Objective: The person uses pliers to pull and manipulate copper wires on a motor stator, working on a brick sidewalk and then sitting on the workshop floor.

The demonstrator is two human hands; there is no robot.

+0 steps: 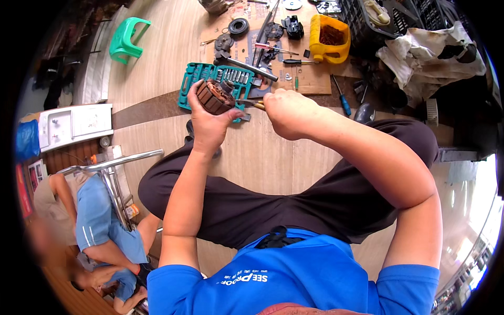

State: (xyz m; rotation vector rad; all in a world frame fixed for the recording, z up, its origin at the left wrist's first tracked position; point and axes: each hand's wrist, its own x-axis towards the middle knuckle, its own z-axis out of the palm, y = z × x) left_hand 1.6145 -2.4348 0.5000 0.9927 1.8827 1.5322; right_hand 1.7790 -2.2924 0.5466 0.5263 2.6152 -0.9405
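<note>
My left hand (pixel 209 125) is wrapped round a motor armature (pixel 214 98) with a brown laminated core and copper windings. It holds the part up, tilted, in front of the teal tool case. Closed in a fist, my right hand (pixel 290 114) grips a small tool with yellowish handles, apparently pliers (pixel 254 103). The tool's grey tip points left and reaches the armature's right side; whether it touches, I cannot tell. Behind the armature lies the open teal socket set case (pixel 185 92) with rows of silver sockets. My right fist hides most of the handles.
On cardboard (pixel 317 84) lie screwdrivers, a metal tube (pixel 252 69) and dark motor parts. A yellow cut-open jug (pixel 347 50) stands beside black crates (pixel 362 31). A green stool (pixel 126 42) is at far left. Two people sit at lower left near a chrome frame (pixel 131 159).
</note>
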